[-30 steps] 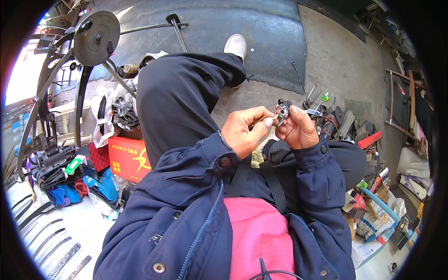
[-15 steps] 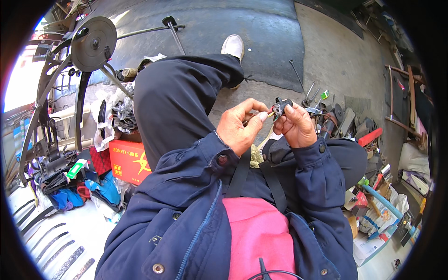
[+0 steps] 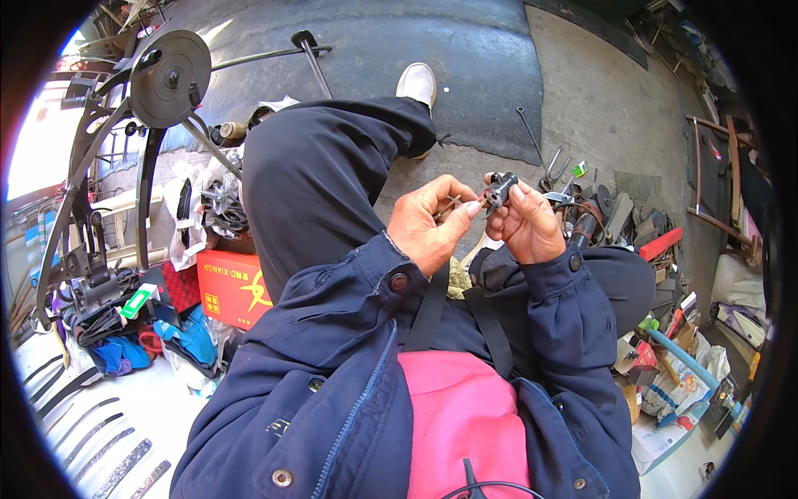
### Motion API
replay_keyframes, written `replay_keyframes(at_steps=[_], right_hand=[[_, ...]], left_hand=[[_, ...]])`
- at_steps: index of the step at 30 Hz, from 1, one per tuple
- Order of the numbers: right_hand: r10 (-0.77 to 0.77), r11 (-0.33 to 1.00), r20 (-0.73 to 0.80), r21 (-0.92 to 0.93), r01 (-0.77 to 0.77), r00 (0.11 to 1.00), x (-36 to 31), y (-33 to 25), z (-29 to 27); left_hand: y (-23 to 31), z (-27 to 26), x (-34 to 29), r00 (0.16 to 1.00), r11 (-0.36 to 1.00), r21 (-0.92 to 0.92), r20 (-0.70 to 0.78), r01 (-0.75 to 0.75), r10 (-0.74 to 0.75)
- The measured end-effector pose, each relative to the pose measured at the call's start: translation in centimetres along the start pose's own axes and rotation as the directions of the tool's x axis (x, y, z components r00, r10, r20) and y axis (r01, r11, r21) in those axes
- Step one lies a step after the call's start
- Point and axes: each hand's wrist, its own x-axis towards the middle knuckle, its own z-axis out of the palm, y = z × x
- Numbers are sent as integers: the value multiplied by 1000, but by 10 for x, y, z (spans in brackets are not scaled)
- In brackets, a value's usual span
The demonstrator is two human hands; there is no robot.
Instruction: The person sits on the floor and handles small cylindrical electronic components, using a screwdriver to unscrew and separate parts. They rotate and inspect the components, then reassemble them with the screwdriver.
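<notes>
Black fitting (image 3: 500, 190) between right-hand fingers (image 3: 500, 226)

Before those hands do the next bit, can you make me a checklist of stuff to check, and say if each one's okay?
1. Right hand has the small black part: ok, pinched between thumb and fingers.
2. Left hand has the thin piece: ok, held between thumb and fingers, close to the black part.
3. Thin piece sits inside the black part: cannot tell, too small to see.
4. Jacket cuffs clear of the black part: ok, back at the wrists.
5. Floor beside the right knee tidy: not ok, tools and parts lie jumbled there.
</notes>
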Motion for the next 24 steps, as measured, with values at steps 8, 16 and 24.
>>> replay_keyframes(at_steps=[8, 16, 24], right_hand=[[21, 1000, -49, -15, -21, 999, 2, -4, 4], [27, 999, -62, 22, -25, 998, 2, -1, 0], [74, 997, -23, 4, -74, 997, 2, -2, -1]], left_hand=[[0, 1, 1, 999, 997, -60, 23, -43, 44], [3, -1, 0, 998, 999, -33, 62, -15, 17], [5, 0, -2, 991, 995, -96, 133, -11, 23]])
